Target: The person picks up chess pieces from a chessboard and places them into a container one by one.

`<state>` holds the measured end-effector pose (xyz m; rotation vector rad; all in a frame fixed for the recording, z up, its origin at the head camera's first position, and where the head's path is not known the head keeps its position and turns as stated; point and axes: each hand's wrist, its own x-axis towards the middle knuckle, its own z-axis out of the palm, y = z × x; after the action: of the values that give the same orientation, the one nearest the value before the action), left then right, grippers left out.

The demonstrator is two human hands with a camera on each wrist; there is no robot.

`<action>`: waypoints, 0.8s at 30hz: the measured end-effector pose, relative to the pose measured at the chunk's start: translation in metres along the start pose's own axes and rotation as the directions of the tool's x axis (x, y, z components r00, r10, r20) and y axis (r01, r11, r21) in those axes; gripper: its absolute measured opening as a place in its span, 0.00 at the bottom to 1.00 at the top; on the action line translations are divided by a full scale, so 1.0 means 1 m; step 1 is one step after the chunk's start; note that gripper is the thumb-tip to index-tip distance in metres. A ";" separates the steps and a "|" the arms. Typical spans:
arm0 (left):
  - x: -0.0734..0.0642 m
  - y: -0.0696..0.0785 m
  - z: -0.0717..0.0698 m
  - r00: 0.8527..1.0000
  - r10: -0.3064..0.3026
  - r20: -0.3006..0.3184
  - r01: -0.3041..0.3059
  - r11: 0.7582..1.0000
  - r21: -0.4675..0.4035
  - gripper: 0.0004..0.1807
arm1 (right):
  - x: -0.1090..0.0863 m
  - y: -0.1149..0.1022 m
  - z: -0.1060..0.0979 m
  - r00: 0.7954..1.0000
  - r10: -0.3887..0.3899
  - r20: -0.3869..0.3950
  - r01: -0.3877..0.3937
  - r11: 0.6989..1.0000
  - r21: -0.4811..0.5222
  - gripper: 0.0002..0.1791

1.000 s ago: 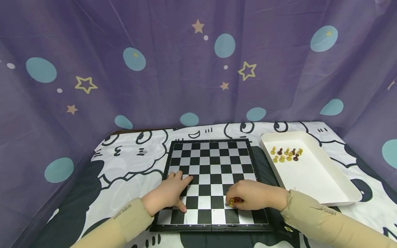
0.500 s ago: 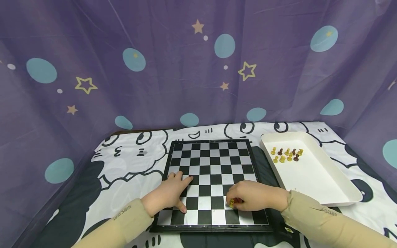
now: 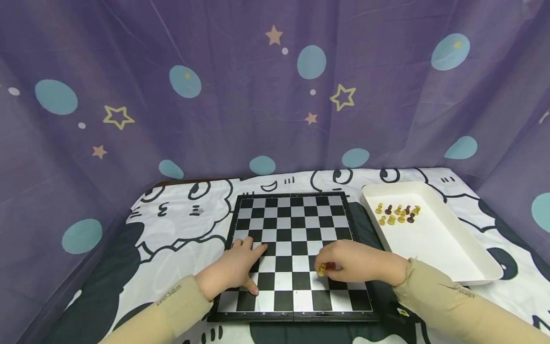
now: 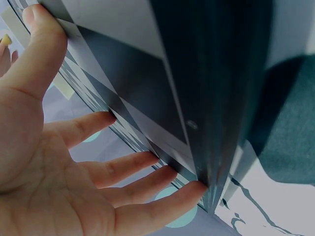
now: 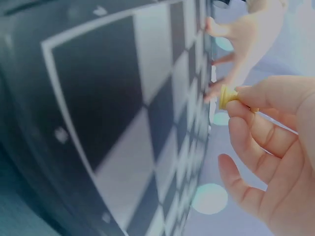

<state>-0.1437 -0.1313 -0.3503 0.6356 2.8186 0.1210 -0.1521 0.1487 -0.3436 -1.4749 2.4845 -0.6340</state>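
Note:
My right hand [image 3: 356,260] is over the right front part of a black-and-white chessboard [image 3: 283,282]. Between thumb and index finger it pinches a small yellow chess piece [image 5: 227,96], whose flared base points away from the fingers in the right wrist view. A dark reddish patch shows beside the piece in the head view; I cannot tell what it is. My left hand [image 3: 234,267] rests on the board's left side with its fingers spread. In the left wrist view, its fingertips [image 4: 199,189] lie at the board's surface and dark frame.
A white tray [image 3: 447,253] stands to the right of the board, with several yellow and dark red chess pieces [image 3: 391,220] grouped in its far left part. Patterned cloth [image 3: 189,215] covers the table, and a purple curtain [image 3: 240,119] hangs behind it.
My right hand, with the yellow chess piece, has moved slightly up and away from the board's front edge within the last half second. The left hand has stayed in place.

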 end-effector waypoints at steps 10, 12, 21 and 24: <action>-0.001 0.001 -0.001 1.000 -0.001 0.004 0.001 1.000 -0.011 0.56 | -0.009 0.009 -0.028 0.992 -0.041 -0.115 0.033 0.997 -0.068 0.08; -0.001 0.001 -0.001 1.000 -0.001 0.004 0.001 1.000 -0.011 0.56 | -0.011 0.010 -0.033 0.990 -0.039 -0.133 0.029 0.997 -0.077 0.08; 0.000 0.000 0.000 1.000 0.000 0.004 0.000 1.000 -0.011 0.56 | -0.021 0.016 -0.046 0.980 0.005 -0.200 -0.027 0.994 -0.107 0.10; 0.000 0.000 0.000 1.000 0.000 0.005 0.000 1.000 -0.009 0.56 | -0.025 0.020 -0.049 0.977 0.022 -0.210 -0.048 0.992 -0.119 0.10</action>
<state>-0.1435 -0.1310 -0.3502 0.6324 2.8117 0.1319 -0.1738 0.1917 -0.3100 -1.4715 2.7480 -0.6714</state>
